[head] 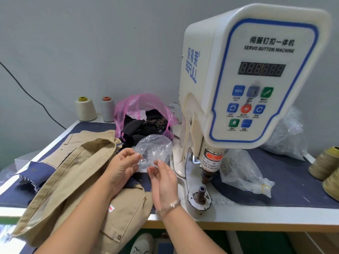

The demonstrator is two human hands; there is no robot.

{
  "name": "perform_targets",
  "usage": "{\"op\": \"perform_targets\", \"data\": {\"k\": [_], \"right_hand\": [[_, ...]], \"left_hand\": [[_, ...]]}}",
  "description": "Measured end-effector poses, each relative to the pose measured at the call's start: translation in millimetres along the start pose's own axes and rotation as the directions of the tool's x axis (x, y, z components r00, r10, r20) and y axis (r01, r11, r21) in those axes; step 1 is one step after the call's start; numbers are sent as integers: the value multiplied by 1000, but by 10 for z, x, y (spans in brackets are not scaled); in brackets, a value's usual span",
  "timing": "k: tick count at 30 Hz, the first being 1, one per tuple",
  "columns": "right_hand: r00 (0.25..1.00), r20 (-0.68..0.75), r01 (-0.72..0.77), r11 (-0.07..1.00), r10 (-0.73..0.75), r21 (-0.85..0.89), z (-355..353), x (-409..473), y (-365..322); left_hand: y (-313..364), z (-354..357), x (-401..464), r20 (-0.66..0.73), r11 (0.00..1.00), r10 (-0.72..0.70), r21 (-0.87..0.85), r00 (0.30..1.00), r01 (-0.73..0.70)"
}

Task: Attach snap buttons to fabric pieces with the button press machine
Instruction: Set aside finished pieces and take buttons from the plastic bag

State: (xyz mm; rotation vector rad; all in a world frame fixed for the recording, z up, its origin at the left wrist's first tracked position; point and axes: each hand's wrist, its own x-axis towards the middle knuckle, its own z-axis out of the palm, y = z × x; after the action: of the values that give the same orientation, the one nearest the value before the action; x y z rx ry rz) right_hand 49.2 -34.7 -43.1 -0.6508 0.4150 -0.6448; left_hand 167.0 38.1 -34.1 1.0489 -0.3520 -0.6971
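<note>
Now both hands' fingers pinch a crinkled clear bag of small silvery snap buttons.

Both hands, the left hand and the right hand, pinch a clear bag of snap buttons over a tan jacket, just beside the white button machine.

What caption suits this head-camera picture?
Both hands, left hand and right hand, hold a clear bag of snaps beside the button machine.
</note>
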Motion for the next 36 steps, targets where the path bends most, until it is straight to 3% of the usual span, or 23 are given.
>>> {"op": "perform_targets", "data": {"k": [2, 3, 5, 8, 13, 16, 19, 26, 36], "right_hand": [[997, 55, 75, 959, -62, -274, -67, -187, -115], [990, 110, 129, 900, -91, -417, -158, -299, -169], [964, 227, 251, 765, -141, -593, -311, -536, -318], [935, 302, 351, 616, -187, -705, -497, -824, -570], [911, 312, 403, 415, -271, -816, -686, -854, -963], [841, 371, 478, 217, -395, -851, -762, -741, -1137], [782, 387, 513, 152, -489, -845, -827, -649, -1231], [795, 461, 490, -31, -395, -871, -964, -548, -1256], [745, 577, 543, -198, -335, -816, -901, -463, -1298]], "left_hand": [[-46, 34, 66, -166, 961, 149, 257, 975, -104], [-72, 54, 107, -215, 884, 250, 449, 944, -131], [-111, 99, 178, -184, 646, 401, 751, 898, -134], [-164, 134, 238, -136, 371, 447, 927, 884, -46], [-247, 151, 226, -167, 217, 500, 974, 850, 64], [-263, 169, 205, -106, 91, 551, 994, 828, 66], [-276, 176, 178, -44, 39, 592, 999, 805, 26], [-344, 104, 239, 38, -116, 562, 993, 826, 33], [-370, 114, 250, 99, -131, 527, 991, 844, -35]]}}
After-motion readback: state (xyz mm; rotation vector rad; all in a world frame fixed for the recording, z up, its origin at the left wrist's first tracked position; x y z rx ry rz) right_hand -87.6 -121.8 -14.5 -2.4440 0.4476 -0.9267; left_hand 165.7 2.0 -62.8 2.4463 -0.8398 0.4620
